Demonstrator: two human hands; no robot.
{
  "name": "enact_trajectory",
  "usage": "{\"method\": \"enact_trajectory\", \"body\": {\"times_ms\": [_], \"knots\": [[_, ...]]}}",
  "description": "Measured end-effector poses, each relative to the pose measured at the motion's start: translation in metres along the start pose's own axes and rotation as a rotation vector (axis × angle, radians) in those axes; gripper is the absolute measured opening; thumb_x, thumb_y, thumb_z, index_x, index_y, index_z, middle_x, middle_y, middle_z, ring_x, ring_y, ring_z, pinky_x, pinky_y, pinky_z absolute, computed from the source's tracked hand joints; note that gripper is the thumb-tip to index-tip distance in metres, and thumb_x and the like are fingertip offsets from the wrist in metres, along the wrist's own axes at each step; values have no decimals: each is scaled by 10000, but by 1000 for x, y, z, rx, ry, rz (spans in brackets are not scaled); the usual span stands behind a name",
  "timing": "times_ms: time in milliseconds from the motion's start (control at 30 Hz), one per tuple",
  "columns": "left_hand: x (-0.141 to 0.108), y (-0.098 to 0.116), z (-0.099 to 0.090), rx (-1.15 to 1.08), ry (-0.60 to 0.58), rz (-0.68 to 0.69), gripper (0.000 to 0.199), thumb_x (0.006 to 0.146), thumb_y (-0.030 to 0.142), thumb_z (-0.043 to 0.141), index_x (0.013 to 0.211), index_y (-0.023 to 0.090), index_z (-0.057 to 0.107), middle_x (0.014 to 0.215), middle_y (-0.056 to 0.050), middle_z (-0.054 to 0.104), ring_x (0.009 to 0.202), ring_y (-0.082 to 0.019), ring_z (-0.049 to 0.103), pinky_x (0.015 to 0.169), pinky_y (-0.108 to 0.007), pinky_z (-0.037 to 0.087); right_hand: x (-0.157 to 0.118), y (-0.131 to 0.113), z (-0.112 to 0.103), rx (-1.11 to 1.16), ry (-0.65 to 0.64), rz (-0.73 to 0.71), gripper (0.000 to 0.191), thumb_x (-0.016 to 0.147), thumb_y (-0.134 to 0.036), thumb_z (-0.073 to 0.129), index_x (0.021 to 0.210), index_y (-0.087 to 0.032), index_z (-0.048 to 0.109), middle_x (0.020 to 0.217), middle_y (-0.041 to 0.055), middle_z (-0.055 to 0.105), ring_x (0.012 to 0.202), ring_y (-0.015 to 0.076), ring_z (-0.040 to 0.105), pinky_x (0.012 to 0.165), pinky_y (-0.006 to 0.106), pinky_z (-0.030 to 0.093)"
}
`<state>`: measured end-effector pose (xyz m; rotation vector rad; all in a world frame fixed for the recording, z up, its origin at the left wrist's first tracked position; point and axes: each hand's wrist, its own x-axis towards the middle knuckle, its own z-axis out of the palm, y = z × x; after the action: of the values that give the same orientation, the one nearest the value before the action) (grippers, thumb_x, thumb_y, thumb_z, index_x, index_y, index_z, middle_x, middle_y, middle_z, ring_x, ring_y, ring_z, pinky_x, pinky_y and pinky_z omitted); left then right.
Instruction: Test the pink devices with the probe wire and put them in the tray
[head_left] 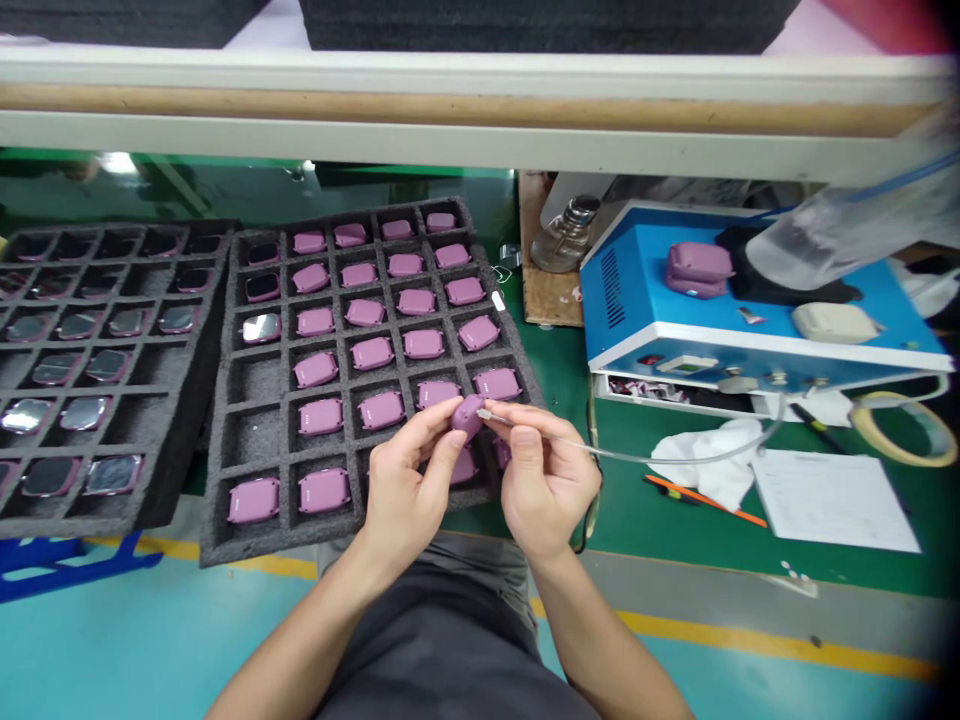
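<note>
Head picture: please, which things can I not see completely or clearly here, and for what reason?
- Head view: some near cells of the middle tray, hidden by the left hand and right hand.
- Head view: the left tray, cut off by the left edge.
- Head view: writing on the paper, too small and blurred.
- Head view: the held purple case, partly covered by fingers.
</note>
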<state>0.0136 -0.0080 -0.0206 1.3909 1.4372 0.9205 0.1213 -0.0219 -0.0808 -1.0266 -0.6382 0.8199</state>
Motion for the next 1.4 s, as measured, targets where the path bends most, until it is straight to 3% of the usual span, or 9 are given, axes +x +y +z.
{"method": "enact_trajectory", "body": {"times_ms": [500, 1400], "knots": [[7, 0, -2, 130, 68, 54, 317, 919, 348, 719, 1192, 192, 762, 1166, -65, 786, 1024, -214, 770, 951, -301, 621, 9, -2, 1, 39, -76, -16, 142, 1007, -231, 584, 1054, -237, 718, 1038, 64, 761, 999, 207, 743, 883, 391, 649], [9, 0, -2, 140, 81, 36, 355, 894, 415, 734, 1171, 196, 771, 1177, -83, 781, 1040, -245, 766, 954, -355, 628, 13, -3, 4, 61, -54, -23, 136, 1002, -257, 599, 1029, -223, 728, 1026, 62, 768, 965, 193, 760, 869, 359, 658]]}}
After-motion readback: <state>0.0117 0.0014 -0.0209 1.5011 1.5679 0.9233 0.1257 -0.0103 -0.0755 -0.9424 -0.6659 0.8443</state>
